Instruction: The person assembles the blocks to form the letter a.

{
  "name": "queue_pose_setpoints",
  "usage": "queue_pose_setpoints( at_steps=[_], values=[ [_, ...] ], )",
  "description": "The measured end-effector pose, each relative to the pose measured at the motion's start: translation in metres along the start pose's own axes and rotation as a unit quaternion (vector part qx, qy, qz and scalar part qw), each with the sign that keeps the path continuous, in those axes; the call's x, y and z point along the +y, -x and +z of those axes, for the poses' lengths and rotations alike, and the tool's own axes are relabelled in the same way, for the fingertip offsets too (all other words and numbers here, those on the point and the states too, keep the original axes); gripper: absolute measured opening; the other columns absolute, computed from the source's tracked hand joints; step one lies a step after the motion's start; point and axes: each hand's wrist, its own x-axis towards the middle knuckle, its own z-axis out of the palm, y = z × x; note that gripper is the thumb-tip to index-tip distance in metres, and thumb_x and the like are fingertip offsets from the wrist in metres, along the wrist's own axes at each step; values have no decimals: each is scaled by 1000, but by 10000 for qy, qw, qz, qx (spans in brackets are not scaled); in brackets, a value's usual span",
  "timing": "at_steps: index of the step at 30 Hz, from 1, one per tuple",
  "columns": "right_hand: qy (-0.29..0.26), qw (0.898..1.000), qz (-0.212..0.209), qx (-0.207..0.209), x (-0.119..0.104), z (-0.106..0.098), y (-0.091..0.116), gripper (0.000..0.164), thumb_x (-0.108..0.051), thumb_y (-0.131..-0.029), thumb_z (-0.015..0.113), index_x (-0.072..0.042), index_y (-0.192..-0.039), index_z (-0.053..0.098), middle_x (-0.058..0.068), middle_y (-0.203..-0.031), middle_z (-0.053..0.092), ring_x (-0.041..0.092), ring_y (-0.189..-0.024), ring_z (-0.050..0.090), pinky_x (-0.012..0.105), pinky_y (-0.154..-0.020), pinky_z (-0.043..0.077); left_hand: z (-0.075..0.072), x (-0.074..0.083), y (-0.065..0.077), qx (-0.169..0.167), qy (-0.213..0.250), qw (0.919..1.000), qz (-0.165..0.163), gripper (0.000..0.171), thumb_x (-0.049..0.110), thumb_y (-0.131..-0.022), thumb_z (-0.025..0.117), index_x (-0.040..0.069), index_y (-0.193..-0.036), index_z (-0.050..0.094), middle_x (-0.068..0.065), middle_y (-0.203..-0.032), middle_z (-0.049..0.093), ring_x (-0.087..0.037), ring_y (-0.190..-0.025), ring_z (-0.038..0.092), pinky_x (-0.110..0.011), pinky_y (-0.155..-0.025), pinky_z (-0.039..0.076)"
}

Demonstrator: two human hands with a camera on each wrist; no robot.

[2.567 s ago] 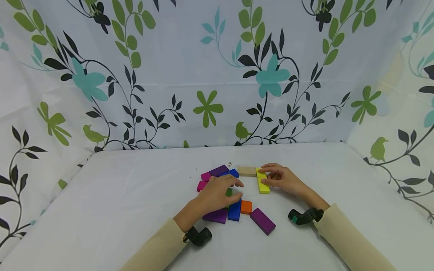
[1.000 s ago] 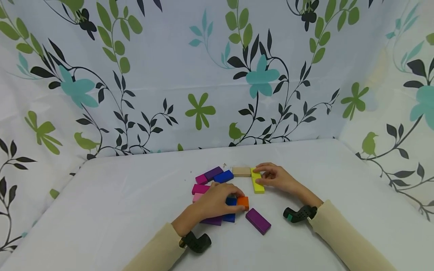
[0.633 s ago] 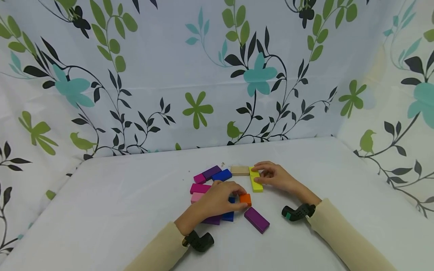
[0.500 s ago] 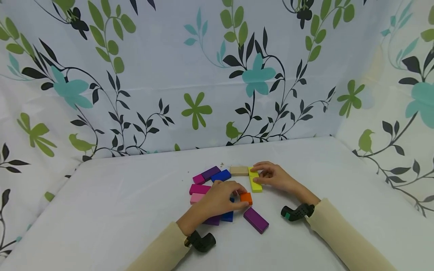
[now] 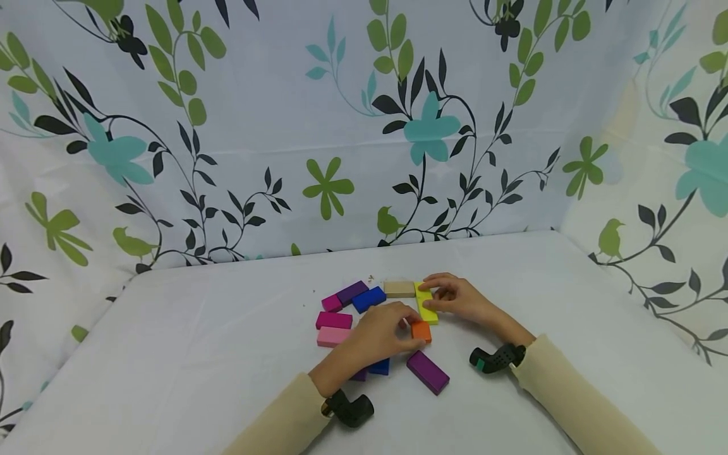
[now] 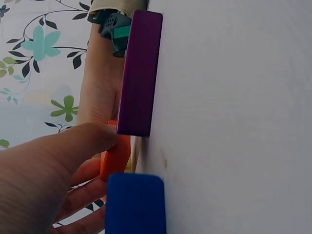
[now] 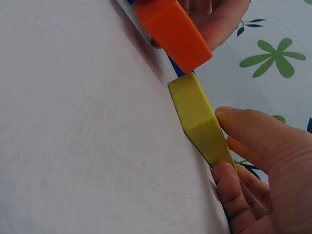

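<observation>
Over cloth (image 5: 188,354), plain orange block (image 5: 421,332), left fingers (image 5: 407,311) pinching

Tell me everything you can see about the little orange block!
The orange block is small, smooth and plain, with a nearly square top, perhaps painted wood. The left hand pinches it from two sides. It is by the near end of the yellow block; whether they touch is hard to tell.
</observation>
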Motion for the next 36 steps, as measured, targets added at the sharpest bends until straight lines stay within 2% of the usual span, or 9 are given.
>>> queue_pose_setpoints(
  at_steps=[5,11,15,22,26,36],
  values=[
    [78,10000,-39,25,0,1,0,34,-10,-89,70,2,-121,64,25,-138,46,17,-87,56,19,-76,49,4,2,-4,12,-100,9999,59,40,41,-85,74,15,-115,68,6,-97,66,-8,-91,60,-42,-91,43],
    [125,9998,-139,35,1,1,-1,34,-8,-89,71,3,-121,64,25,-137,47,15,-86,57,18,-76,49,7,3,-6,-1,-206,9998,49,39,42,-85,74,16,-114,69,2,-105,63,-9,-93,60,-42,-92,43],
    [93,9998,-176,37,2,1,-1,34,-7,-88,71,3,-120,64,26,-137,47,14,-85,57,18,-75,49,7,2,-5,-10,-196,9998,68,39,41,-85,74,17,-114,68,3,-103,63,-9,-94,60,-38,-89,43],
    [58,9999,-64,80,2,1,0,34,-8,-89,71,2,-120,64,25,-138,46,17,-87,57,18,-76,49,4,-3,-4,-35,143,9998,153,35,36,-86,75,14,-112,67,4,-95,63,-9,-91,57,-24,-84,45],
    [64,9999,-14,83,1,1,0,34,-10,-89,71,2,-121,64,25,-138,46,19,-89,57,19,-76,49,4,-4,-4,-85,310,9995,36,35,35,-85,76,14,-112,66,6,-95,64,-8,-91,57,-20,-81,47],
    [116,9999,-80,76,-1,2,0,33,-9,-89,70,3,-120,64,26,-137,47,17,-87,58,18,-75,49,9,0,-7,9,75,9999,-90,34,39,-84,75,17,-109,67,10,-90,65,-6,-90,59,-35,-87,42]
  ],
)
